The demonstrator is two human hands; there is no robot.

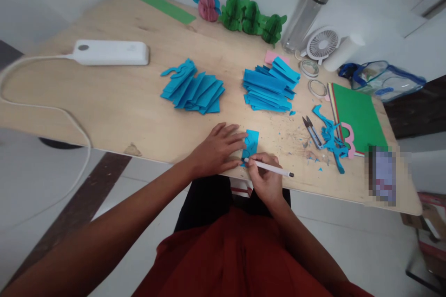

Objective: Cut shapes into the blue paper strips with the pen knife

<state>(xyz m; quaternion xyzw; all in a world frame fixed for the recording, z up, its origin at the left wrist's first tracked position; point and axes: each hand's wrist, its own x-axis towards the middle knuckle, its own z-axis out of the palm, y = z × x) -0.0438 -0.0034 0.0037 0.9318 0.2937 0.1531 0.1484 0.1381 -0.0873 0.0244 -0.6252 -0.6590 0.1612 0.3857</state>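
Note:
A small blue paper strip (pixel 252 138) lies near the table's front edge, with dark curved lines drawn on it. My left hand (pixel 218 151) rests flat with its fingers spread, the fingertips touching the strip's left side. In my right hand (pixel 267 178) is a white pen (pixel 270 167), its tip on the lower part of the strip. Beyond the hands sit two piles of blue paper pieces, a left pile (pixel 197 88) and a right pile (pixel 270 86). A curvy cut-out shape (pixel 177 72) lies on top of the left pile.
Thread snips (pixel 312 132) and blue scraps (pixel 329 132) lie right of my hands, beside green paper sheets (pixel 358 113) and a pink cut-out (pixel 348 139). Tape rolls (pixel 317 88), a fan (pixel 322 44) and a bottle (pixel 306 14) stand behind. A white power bank (pixel 111 53) with a cable is left.

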